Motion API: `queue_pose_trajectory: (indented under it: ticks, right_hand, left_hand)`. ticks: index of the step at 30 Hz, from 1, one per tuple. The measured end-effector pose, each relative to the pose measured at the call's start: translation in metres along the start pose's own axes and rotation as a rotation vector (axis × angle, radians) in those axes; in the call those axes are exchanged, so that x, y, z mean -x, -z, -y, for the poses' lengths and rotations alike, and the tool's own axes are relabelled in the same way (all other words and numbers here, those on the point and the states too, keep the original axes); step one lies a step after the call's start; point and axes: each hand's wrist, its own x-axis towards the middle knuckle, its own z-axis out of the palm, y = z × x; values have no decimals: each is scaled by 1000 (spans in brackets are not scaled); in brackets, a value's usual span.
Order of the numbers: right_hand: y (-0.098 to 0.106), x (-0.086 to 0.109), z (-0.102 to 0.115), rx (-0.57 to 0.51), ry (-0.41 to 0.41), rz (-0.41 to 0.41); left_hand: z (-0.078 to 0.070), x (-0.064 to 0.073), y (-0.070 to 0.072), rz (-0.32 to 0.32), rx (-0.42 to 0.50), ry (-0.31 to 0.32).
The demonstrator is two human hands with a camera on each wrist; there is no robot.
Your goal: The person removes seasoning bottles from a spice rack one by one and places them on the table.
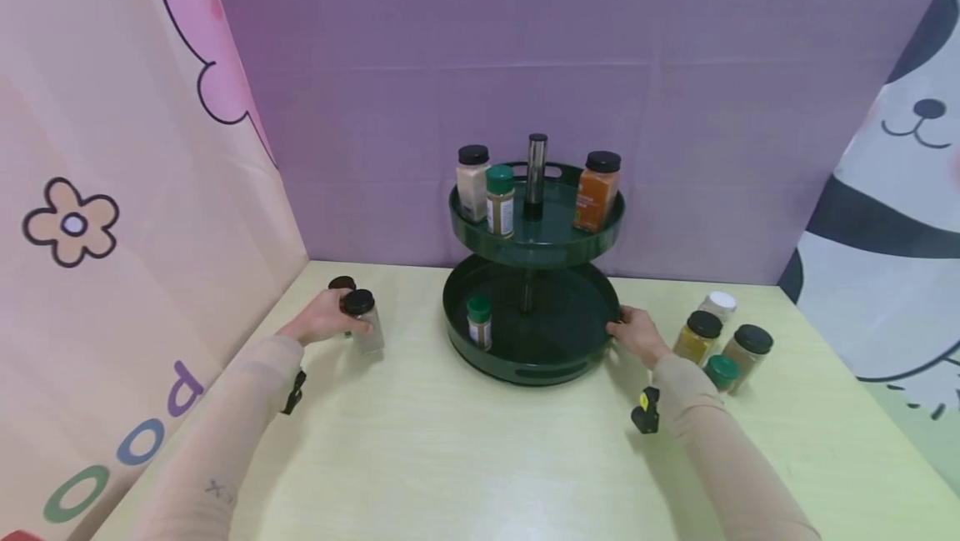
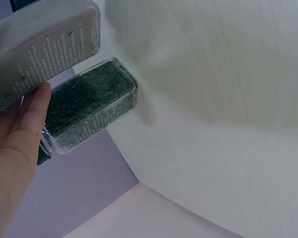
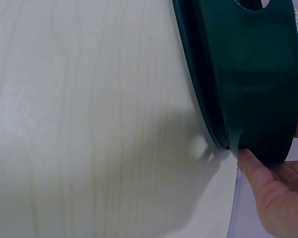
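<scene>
Fingers of left hand (image 1: 324, 318) pinch grey jar (image 1: 370, 339), herb jar (image 2: 92, 101) just beyond them; right hand's (image 1: 641, 334) fingers pinch lower tray (image 1: 480, 362) wall.

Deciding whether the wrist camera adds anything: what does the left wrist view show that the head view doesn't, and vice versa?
Only left wrist: pale print on the gray jar and close detail of the green-flake jar beside it.

Only head: the two-tier turntable, the spice jars on it, the right hand touching it, four more jars at right, and the panda-print cloth.

Both: the gray jar held in the left hand, the green-flake jar, the table and the purple backdrop.
</scene>
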Motion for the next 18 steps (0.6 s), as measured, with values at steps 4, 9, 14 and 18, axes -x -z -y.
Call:
queue_pose_trajectory:
  ticks: [4,9,14,18]
  right_hand:
    - [0,0,0,4,3,-4]
    - [0,1,0,11,3,-7]
    - [1,2,2,11,-15,6]
    - [1,2,2,3,-14,14]
  left_hand:
    - [2,1,-2,1,-18,10]
    - [7,1,-4,7,-3,-3]
    - [13,2,-6,0,7,-16]
    - [14,3,-6,2,11,-18]
